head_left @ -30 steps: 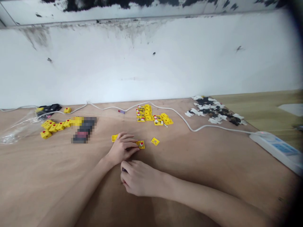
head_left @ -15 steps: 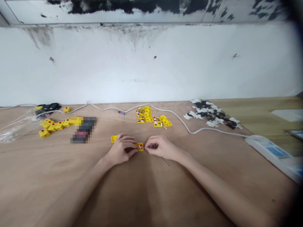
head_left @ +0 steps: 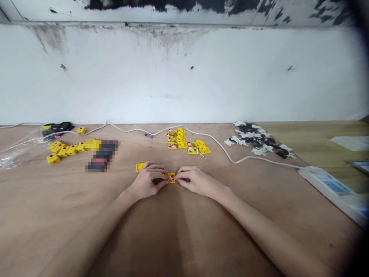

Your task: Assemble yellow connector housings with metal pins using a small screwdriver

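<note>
My left hand point(head_left: 150, 180) holds a small open yellow housing point(head_left: 172, 180) between thumb and fingers, low over the wooden table. A red button and small inner parts show in its hollow. My right hand point(head_left: 194, 179) is pinched at the housing's right edge, fingertips touching or almost touching it. Whatever sits between those fingertips is too small to name. Something dark point(head_left: 187, 179) shows under the curled right fingers, mostly hidden. Just behind my left hand lies another yellow shell point(head_left: 140, 167).
Open yellow housings point(head_left: 181, 138) with red buttons lie beyond my hands, near a screwdriver point(head_left: 148, 135). Closed yellow boxes point(head_left: 63, 151) sit at left beside a blurred dark object point(head_left: 102, 156). A white cable point(head_left: 213, 137) runs to a power strip point(head_left: 331, 184). Black and white pieces point(head_left: 259, 138) are heaped at right.
My right hand has moved slightly left, its fingertips closing in on the housing's edge. A thin dark rod seen below the right wrist is now out of sight. The left hand keeps its hold.
</note>
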Demonstrator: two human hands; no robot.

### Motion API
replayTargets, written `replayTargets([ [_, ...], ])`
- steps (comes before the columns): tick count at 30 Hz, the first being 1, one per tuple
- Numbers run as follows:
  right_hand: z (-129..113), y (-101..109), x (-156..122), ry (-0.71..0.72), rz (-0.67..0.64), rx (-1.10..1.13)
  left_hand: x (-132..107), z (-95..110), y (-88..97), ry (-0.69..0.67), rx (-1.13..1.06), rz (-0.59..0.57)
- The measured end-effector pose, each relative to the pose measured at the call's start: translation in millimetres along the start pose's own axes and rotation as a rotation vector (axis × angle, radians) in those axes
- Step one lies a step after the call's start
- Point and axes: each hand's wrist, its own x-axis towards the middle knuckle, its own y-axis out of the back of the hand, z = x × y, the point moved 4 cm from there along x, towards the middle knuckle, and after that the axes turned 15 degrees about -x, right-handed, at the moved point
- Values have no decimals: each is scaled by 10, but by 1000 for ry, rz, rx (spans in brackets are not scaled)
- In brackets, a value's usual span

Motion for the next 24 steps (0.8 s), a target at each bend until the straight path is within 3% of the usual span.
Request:
replayTargets([
  [14,-103,51,29,-65,-66,-37,11,20,1,-6,-14,6],
  [24,-130,85,52,27,-145,-129,-1,-17,-20,12,-19,-10],
])
